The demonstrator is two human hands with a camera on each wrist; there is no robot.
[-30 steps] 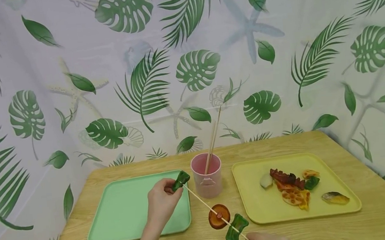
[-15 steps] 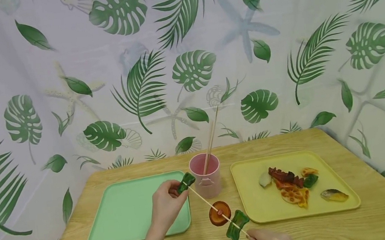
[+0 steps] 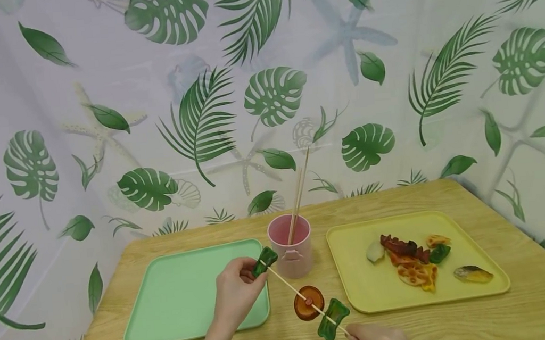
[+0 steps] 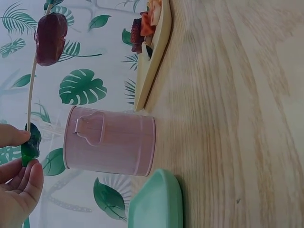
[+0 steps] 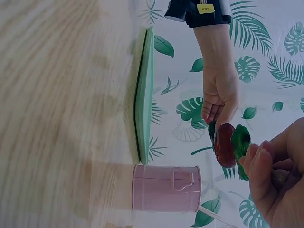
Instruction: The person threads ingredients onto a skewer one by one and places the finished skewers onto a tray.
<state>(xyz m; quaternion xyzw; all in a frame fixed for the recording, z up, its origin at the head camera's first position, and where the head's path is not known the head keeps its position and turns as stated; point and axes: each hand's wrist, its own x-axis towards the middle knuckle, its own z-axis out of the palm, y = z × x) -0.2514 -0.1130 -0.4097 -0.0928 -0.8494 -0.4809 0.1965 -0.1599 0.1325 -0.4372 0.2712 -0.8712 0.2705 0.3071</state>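
A thin wooden skewer (image 3: 286,282) slants over the table between both hands. My left hand (image 3: 238,290) pinches a glossy green pepper-like piece (image 3: 264,261) at its far end, thumb and fingers on either side in the left wrist view. Midway along is a round brown slice (image 3: 303,310) with a small pinkish centre, and close beside it a second green piece (image 3: 333,321). Below that, the fingertips of my right hand (image 3: 379,339) pinch the skewer's near end. In the right wrist view, the dark red-brown slice (image 5: 224,146) overlaps the far green piece.
A pink cup (image 3: 293,262) with wooden sticks (image 3: 299,205) stands behind the skewer. To the left lies a green tray (image 3: 176,295). On the right, a yellow tray (image 3: 358,286) bears several food pieces (image 3: 406,249). A leaf-patterned sheet (image 3: 222,24) hangs behind the table.
My left hand has shifted slightly right with its green piece, bringing it nearer the brown slice. The right hand keeps its pinch on the skewer, and the head view has tilted a little.
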